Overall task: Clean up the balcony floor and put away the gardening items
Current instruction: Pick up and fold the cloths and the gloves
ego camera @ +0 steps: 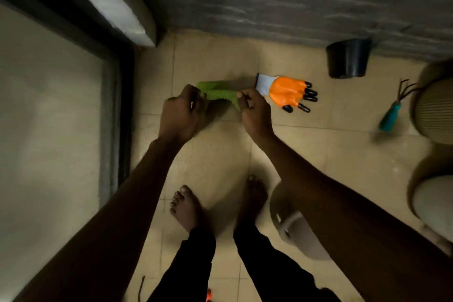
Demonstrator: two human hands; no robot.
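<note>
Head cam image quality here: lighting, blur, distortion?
Head view: dim warm light, forearms nearly silhouetted. The green cloth between left hand and right hand is soft; hand rake and ribbed pot at right are motion-blurred; orange glove is fairly sharp. Wide-angle stretches the near forearms.

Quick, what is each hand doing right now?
The left hand is closed, gripping one end of the green cloth.
The right hand is closed, pinching its other end.
</note>
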